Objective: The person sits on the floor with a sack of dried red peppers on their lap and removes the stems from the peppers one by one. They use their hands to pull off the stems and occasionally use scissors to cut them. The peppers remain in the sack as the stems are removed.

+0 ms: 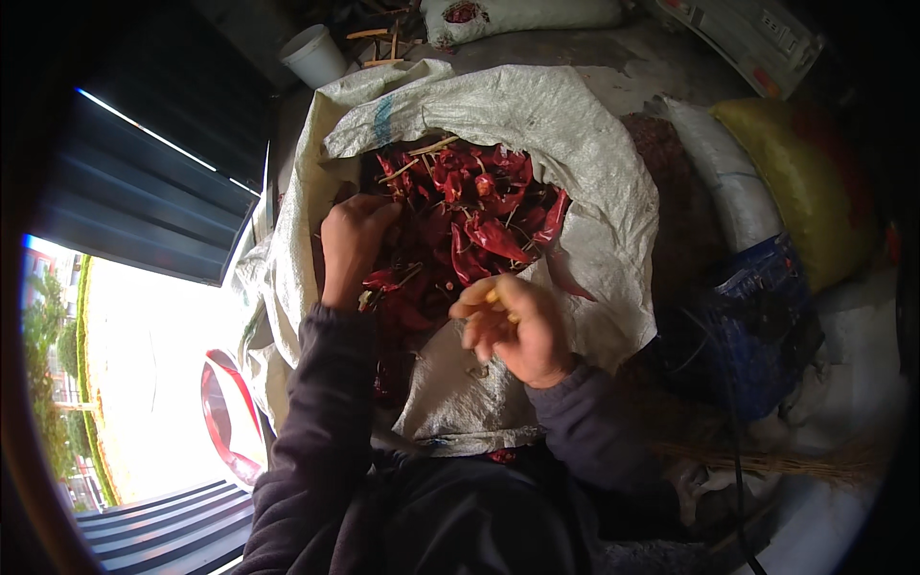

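A large white woven sack [599,149] stands before me with its mouth rolled wide. Dried red chili peppers [494,235], some with pale stalks, fill it. At the left side of the opening, my left hand [353,244] is closed, its bent fingertips against the peppers; what they grip is hidden. My right hand [517,331] hangs over the near edge of the peppers, slightly blurred. Its fingers are curled in, and small yellowish spots show among them, too unclear to name. A lone chili pepper [569,276] lies on the sack's right fold.
A white bucket [314,57] stands at the far left, with another filled sack [522,17] behind. On the right are a white sack [733,177], a yellow sack [800,182] and a blue plastic bag [757,326]. Dark corrugated metal panels [153,192] border the bright opening at left.
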### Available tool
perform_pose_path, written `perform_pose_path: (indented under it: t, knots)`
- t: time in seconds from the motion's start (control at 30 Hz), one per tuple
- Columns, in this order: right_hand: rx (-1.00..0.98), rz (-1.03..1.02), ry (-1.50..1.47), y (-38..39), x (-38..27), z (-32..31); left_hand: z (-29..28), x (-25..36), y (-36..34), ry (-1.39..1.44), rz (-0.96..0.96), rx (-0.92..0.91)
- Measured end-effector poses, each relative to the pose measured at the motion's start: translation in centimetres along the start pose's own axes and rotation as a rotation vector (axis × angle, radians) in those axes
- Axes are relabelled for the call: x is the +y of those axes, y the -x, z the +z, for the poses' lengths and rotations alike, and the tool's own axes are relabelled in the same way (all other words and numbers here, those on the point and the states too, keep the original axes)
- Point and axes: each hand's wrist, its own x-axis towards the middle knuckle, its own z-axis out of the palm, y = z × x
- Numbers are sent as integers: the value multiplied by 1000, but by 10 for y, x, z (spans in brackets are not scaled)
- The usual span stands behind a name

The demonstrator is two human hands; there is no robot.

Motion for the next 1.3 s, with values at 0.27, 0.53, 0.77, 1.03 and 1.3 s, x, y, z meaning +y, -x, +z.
perform_pose_path:
  t: [0.27, 0.53, 0.77, 1.03, 1.3]
  knots:
    - [-76, -68, 348, 5, 2, 7, 9, -23, -16, -71, 220, 99]
    - [125, -650, 1204, -2, 0, 36, -32, 22, 86, -180, 725, 115]
    - [5, -793, 1611, 3, 4, 39, -35, 16, 126, -112, 792, -106]
    - [-74, -896, 1952, 5, 5, 43, -39, 7, 137, 109, 600, -262]
    - [-30, -838, 1721, 6, 15, 48, -38, 10, 143, 26, 526, -312]
